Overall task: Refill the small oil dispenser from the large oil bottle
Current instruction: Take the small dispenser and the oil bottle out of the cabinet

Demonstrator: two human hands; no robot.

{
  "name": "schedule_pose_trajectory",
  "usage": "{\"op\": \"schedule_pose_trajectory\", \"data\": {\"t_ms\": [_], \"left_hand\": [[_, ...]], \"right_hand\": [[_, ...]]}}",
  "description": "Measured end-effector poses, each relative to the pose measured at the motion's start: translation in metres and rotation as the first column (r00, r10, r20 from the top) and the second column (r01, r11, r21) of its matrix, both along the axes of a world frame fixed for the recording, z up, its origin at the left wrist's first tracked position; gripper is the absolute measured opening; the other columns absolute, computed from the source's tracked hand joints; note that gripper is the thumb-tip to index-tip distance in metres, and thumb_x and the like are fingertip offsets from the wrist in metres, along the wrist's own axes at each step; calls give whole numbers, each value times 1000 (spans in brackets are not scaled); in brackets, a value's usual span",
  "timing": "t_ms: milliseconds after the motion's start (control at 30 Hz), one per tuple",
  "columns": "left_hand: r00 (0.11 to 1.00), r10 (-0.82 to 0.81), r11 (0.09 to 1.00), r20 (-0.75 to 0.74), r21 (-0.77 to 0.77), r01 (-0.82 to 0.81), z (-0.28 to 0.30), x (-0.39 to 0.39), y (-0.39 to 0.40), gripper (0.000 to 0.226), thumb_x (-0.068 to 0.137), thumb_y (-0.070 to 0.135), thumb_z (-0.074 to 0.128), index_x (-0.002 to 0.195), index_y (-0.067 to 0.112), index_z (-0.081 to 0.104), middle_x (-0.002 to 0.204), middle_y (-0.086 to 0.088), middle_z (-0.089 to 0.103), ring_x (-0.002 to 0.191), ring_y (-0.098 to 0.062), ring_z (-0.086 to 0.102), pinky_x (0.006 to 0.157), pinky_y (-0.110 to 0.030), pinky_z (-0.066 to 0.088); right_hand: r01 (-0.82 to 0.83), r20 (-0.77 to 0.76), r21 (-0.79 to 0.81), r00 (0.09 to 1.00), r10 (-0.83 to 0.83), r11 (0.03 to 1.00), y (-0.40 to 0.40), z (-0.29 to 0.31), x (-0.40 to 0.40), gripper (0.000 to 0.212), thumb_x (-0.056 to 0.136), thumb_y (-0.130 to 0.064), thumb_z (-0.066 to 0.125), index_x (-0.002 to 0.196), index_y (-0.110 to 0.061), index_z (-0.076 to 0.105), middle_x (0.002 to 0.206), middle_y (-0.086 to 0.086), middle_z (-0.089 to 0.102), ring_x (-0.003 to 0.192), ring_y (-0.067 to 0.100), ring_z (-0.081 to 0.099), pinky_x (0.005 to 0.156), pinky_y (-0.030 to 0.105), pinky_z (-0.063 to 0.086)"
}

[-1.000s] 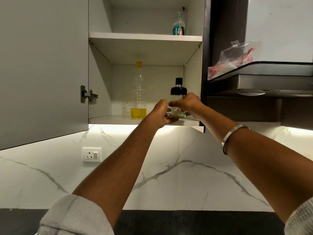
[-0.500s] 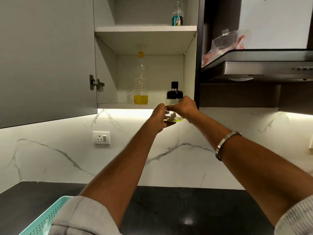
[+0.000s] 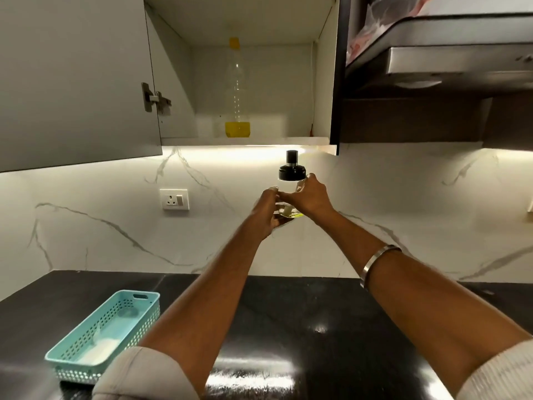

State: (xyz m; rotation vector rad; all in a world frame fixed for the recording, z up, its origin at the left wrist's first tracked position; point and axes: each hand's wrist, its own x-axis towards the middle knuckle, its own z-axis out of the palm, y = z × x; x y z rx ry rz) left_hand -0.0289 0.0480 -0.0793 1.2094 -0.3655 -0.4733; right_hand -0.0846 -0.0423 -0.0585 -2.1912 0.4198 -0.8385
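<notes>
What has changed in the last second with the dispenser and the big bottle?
Both hands, left hand and right hand, have lifted the small oil dispenser off the cabinet shelf and brought it down in front of the backsplash. The large oil bottle stayed on the shelf, untouched.

Open cabinet shelf (image 3: 288, 139): 1 tall clear oil bottle (image 3: 237, 90), yellow cap, little yellow oil at btm. Black glossy countertop (image 3: 288, 327): 1 teal perforated basket (image 3: 109, 330) at left, w/ something white inside.

Both hands (image 3: 288, 207) raised — fingers closed
</notes>
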Motion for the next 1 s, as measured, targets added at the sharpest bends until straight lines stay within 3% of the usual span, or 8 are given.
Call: {"op": "schedule_pose_trajectory", "data": {"t_ms": [167,267,467,600,767,1000], "left_hand": [[1000,-2,999,-2,37,2,-41,6,0,21,100,25,43,102,8,55,97,-14,62,86,-24,64,86,-38,54],[1000,19,997,-22,74,-18,-68,12,-3,24,99,25,44,109,6,55,94,-13,62,83,-25,65,80,-36,56],[995,54,980,-82,194,-37,-127,30,-14,24,99,30,43,89,11,55,88,-10,58,76,-21,59,75,-34,53],[993,60,964,-105,264,-30,-165,37,-22,25,100,30,41,89,12,54,83,-8,57,76,-20,58,87,-41,53],[994,79,930,-76,365,-46,-204,45,-28,20,96,26,42,92,12,57,80,-7,54,74,-17,52,67,-30,45],[995,81,872,-57,488,-43,-252,60,-31,25,92,13,45,70,14,58,72,-4,55,71,-18,49,67,-31,38]], "right_hand": [[5,-5,0,1000,-5,1000,1,-42,7,75,77,-45,76,129,-4,42,118,11,61,109,25,61,76,22,41],[16,-26,17,1000,-15,1000,-1,-71,13,75,75,-45,77,128,-3,44,118,13,61,109,27,61,79,24,43],[56,-89,78,995,-49,995,-9,-131,26,69,73,-41,79,120,-3,46,111,13,63,104,28,61,74,26,42],[77,-119,103,991,-64,992,-13,-168,31,65,74,-37,80,119,-3,47,111,15,63,103,29,61,74,26,42],[95,-144,168,987,-70,981,-18,-210,37,65,72,-31,82,120,-4,46,114,14,63,106,28,62,81,26,45],[82,-176,272,984,-35,959,-17,-262,45,62,73,-27,82,121,-9,45,120,11,62,111,25,61,88,29,49]]}}
